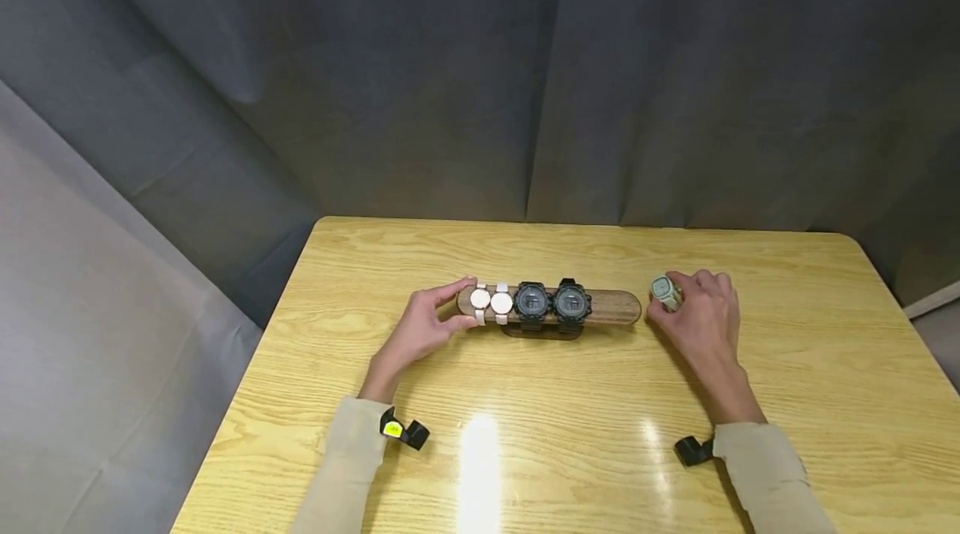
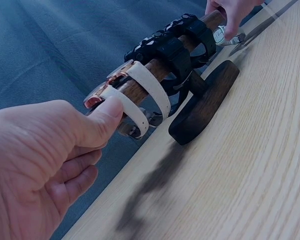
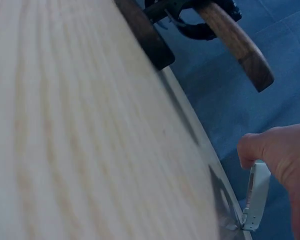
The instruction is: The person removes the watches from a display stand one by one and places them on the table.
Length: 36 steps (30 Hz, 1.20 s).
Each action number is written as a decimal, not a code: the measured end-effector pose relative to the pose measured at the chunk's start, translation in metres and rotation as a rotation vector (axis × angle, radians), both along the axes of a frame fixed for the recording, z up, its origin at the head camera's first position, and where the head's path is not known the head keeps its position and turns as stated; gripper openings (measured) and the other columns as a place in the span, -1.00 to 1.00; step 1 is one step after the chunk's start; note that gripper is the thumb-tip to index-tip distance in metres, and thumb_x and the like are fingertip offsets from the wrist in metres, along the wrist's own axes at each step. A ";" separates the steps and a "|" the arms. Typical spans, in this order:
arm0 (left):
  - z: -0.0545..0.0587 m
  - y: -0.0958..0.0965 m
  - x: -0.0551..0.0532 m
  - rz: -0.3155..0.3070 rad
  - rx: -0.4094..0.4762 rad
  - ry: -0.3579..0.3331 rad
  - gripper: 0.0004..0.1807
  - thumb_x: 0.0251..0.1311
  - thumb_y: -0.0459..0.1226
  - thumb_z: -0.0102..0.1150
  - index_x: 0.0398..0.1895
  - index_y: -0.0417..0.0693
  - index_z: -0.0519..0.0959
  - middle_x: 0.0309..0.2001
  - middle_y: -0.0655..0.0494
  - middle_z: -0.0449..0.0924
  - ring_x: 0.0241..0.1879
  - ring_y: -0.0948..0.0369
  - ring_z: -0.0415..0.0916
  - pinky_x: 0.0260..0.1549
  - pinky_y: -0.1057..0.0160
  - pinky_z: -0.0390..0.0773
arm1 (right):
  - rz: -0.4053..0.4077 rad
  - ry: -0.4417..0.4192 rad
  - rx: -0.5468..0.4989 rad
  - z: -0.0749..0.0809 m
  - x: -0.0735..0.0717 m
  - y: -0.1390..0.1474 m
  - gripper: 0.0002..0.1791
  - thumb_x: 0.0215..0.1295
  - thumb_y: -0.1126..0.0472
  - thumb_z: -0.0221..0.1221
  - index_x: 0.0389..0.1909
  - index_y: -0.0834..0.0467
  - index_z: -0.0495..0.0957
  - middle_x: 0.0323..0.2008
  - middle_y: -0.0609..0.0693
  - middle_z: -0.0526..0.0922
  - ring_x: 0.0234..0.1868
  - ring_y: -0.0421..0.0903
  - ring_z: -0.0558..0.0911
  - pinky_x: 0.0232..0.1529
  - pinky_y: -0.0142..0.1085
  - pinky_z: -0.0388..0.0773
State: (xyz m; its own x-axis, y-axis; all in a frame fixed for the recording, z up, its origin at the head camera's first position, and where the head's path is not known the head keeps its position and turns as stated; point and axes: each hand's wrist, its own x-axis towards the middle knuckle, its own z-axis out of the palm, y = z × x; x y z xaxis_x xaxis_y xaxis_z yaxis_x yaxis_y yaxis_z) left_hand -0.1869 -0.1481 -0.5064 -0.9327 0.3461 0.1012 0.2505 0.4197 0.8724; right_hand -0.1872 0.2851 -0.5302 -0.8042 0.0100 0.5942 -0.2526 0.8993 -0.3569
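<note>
Watch point(image 1: 663, 287), likely light and soft-strapped, best held by its sides, is sitting pinched narrowly in the right hand point(image 1: 705, 313), while leftward the left hand point(image 1: 422, 323) is pinching a wooden stand's point(image 1: 617, 307) end.

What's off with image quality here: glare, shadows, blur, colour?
Head: two bright glare patches on the wooden table, and the mint-green watch dial is too small to read; left wrist: soft-edged dark shadow beside the wooden watch stand, curtain looks bluish versus gray in head; right wrist: nearest table grain is blurred.
</note>
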 end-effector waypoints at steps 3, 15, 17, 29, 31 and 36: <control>0.000 0.000 0.000 -0.001 0.005 0.001 -0.31 0.24 -0.29 0.48 0.46 0.01 0.50 0.42 0.04 0.50 0.29 0.12 0.54 -0.23 0.11 0.62 | 0.003 -0.014 0.017 -0.002 0.000 0.002 -0.53 -0.06 0.22 0.43 -0.09 0.37 0.71 -0.39 0.25 0.57 -0.33 0.25 0.38 -0.23 0.11 0.31; 0.002 0.002 -0.002 -0.003 0.003 0.001 -0.31 0.23 -0.28 0.48 0.45 -0.01 0.50 0.43 0.05 0.49 0.38 0.07 0.47 0.07 -0.01 0.57 | 0.007 -0.053 0.068 -0.004 -0.001 0.006 -0.54 -0.05 0.27 0.42 -0.06 0.36 0.71 -0.42 0.22 0.56 -0.33 0.22 0.35 -0.26 0.06 0.28; 0.002 0.002 -0.001 -0.004 0.000 0.004 -0.31 0.24 -0.28 0.48 0.46 -0.01 0.50 0.43 0.06 0.48 0.36 0.08 0.50 -0.02 0.04 0.59 | 0.012 -0.050 0.078 -0.005 -0.001 0.005 -0.54 -0.04 0.28 0.42 -0.06 0.37 0.71 -0.43 0.22 0.56 -0.34 0.21 0.35 -0.27 0.05 0.28; 0.000 -0.001 -0.001 0.001 -0.021 0.028 -0.31 0.24 -0.27 0.48 0.45 0.04 0.51 0.41 0.07 0.51 -0.04 0.20 0.68 -0.19 0.09 0.64 | 0.048 -0.049 0.125 -0.012 -0.003 0.002 -0.56 0.00 0.33 0.42 -0.04 0.39 0.71 -0.42 0.26 0.63 -0.38 0.19 0.35 -0.35 -0.01 0.25; 0.000 -0.001 -0.002 -0.005 -0.015 0.034 -0.31 0.23 -0.28 0.49 0.45 0.01 0.51 0.41 0.06 0.51 0.35 0.14 0.49 0.03 0.00 0.61 | 0.053 -0.046 0.125 -0.012 -0.003 0.001 -0.57 0.00 0.34 0.41 -0.05 0.40 0.70 -0.40 0.28 0.65 -0.38 0.20 0.36 -0.35 -0.01 0.26; -0.001 0.000 -0.002 -0.004 -0.011 0.022 -0.31 0.22 -0.27 0.49 0.45 0.03 0.51 0.41 0.06 0.51 0.36 0.07 0.49 0.03 -0.06 0.61 | 0.057 -0.053 0.133 -0.014 -0.001 0.003 -0.58 0.04 0.34 0.40 -0.03 0.40 0.69 -0.34 0.31 0.69 -0.36 0.22 0.39 -0.35 0.00 0.28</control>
State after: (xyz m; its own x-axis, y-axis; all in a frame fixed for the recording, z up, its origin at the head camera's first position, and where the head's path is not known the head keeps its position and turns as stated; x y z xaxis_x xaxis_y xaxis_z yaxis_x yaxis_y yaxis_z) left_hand -0.1885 -0.1481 -0.5072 -0.9290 0.3508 0.1176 0.2709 0.4282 0.8621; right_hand -0.1882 0.2881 -0.5441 -0.8313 -0.1125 0.5444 -0.2887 0.9243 -0.2498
